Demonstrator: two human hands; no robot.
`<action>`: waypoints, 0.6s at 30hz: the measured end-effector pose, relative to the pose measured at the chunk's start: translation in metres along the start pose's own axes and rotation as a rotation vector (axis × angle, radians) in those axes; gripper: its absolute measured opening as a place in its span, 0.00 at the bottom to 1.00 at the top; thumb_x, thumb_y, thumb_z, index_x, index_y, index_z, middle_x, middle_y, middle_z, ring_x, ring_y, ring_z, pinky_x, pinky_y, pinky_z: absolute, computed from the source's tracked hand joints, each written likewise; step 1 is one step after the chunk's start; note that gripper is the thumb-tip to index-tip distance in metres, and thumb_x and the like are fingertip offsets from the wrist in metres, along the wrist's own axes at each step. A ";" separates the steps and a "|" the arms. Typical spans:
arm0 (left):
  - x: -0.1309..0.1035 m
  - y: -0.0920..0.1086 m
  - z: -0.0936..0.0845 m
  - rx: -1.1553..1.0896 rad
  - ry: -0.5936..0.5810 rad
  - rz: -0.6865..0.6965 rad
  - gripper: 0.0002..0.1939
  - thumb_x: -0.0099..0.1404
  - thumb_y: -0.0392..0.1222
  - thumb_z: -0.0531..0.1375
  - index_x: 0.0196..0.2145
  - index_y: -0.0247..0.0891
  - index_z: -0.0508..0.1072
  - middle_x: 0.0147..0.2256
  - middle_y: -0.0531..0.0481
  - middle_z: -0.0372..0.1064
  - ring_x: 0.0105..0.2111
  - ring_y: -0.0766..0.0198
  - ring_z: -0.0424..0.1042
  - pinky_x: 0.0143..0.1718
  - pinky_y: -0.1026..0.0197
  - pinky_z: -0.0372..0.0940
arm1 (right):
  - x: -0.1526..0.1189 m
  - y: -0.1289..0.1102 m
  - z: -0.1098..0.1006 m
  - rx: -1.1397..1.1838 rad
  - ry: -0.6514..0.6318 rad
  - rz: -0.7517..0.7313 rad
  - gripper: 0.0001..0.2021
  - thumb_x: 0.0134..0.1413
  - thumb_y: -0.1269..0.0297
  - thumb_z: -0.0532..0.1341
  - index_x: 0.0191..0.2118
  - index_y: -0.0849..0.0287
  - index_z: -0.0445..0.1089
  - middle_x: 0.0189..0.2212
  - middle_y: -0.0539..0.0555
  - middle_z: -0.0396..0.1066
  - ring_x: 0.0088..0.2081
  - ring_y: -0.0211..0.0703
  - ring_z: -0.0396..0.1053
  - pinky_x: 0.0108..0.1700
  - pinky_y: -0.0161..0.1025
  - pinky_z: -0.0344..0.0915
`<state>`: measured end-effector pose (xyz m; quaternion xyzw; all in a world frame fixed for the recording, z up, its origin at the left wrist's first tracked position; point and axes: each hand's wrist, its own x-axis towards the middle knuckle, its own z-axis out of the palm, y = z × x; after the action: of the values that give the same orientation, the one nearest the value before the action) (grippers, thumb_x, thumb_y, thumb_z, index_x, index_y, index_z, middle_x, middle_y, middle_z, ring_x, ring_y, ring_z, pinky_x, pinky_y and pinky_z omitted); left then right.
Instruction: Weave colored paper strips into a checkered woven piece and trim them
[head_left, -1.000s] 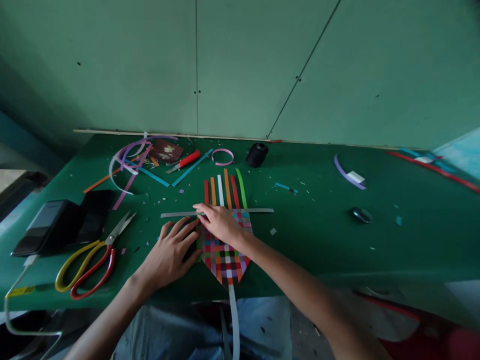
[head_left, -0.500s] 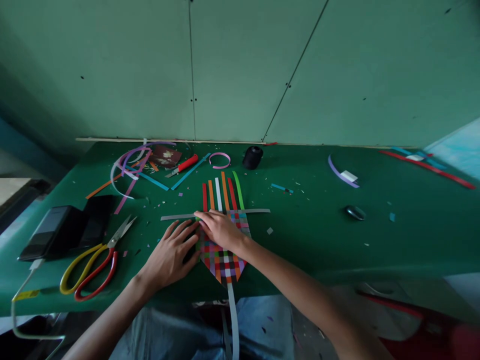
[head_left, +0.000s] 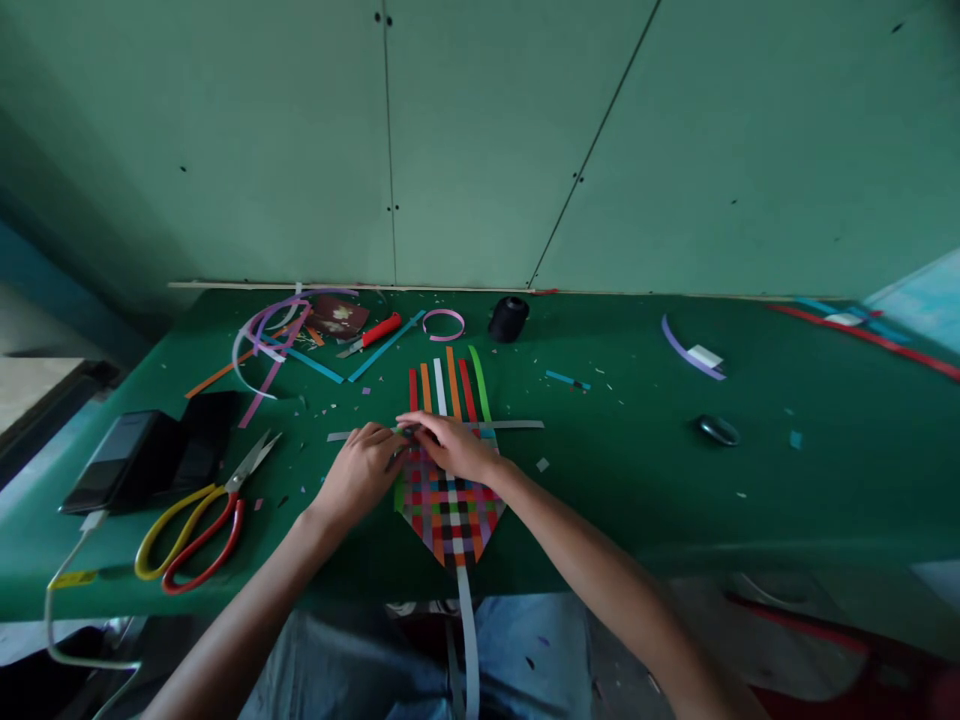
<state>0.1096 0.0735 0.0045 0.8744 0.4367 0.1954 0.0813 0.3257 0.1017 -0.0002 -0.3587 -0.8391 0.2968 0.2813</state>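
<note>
A colourful checked piece woven from flat strips [head_left: 452,510] lies at the table's near edge, its pointed end towards me. Red, orange, white and green strip ends stick out at its far side. Across that side runs a grey strip [head_left: 517,425], showing beyond the weave on both sides. My left hand [head_left: 364,465] is closed at the upper left edge of the weave, fingertips bent over it. My right hand [head_left: 454,446] reaches over the weave with bent fingers meeting the left fingertips there. What exactly the fingertips pinch is partly hidden. A long grey-white strip [head_left: 468,640] hangs from the pointed end.
Scissors [head_left: 210,515], a black power bank [head_left: 124,460] with a cable and a dark phone-like slab [head_left: 206,435] lie left. Behind are loose strips [head_left: 270,345], a red utility knife [head_left: 379,332], a pink ring [head_left: 444,324] and a black thread spool [head_left: 508,319]. A dark oval object [head_left: 718,430] lies right.
My left hand has gone from spread fingers beside the weave to bent fingers at its upper left edge. The right fingers have curled more there. The whole view has shifted slightly.
</note>
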 end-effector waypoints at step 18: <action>0.003 -0.001 0.008 0.198 -0.008 0.165 0.17 0.80 0.39 0.50 0.58 0.40 0.73 0.58 0.43 0.75 0.51 0.53 0.76 0.48 0.49 0.69 | 0.047 0.037 0.001 -0.269 0.076 0.209 0.33 0.66 0.74 0.59 0.74 0.59 0.55 0.70 0.68 0.59 0.70 0.60 0.61 0.66 0.57 0.68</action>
<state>0.1139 0.0763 -0.0020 0.9119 0.3799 0.1540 -0.0199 0.3135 0.1586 -0.0152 -0.4894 -0.8181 0.1958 0.2297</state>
